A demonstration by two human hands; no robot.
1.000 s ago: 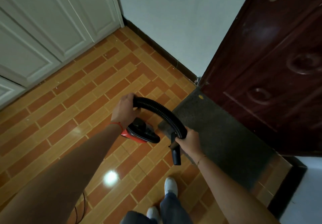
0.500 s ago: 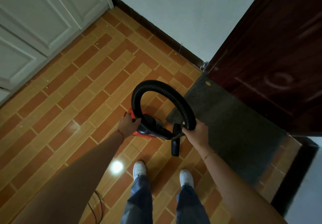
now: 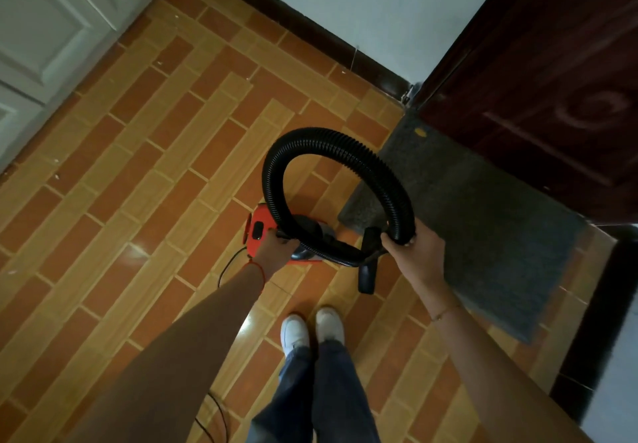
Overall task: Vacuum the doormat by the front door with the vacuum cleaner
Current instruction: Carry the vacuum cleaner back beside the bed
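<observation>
A small red and black vacuum cleaner (image 3: 258, 232) is low over the tiled floor, just left of the grey doormat (image 3: 483, 221). My left hand (image 3: 276, 247) is closed on its handle. Its black ribbed hose (image 3: 310, 139) arcs up in a loop. My right hand (image 3: 412, 247) grips the hose's far end, and the black nozzle (image 3: 366, 275) hangs below that hand, near the mat's left corner. The mat lies along the dark wooden front door (image 3: 552, 80).
A black power cord (image 3: 226, 266) trails from the vacuum back past my legs. My white shoes (image 3: 310, 328) stand on the orange tiles (image 3: 138, 166). White panelled doors (image 3: 51, 28) are at the left, a pale wall (image 3: 362, 11) ahead, and a dark threshold (image 3: 593, 322) borders the mat's right end.
The vacuum body has come down toward the floor, with my left hand shifting from the hose to its handle. The hose loop stands taller, and my view has tilted further down.
</observation>
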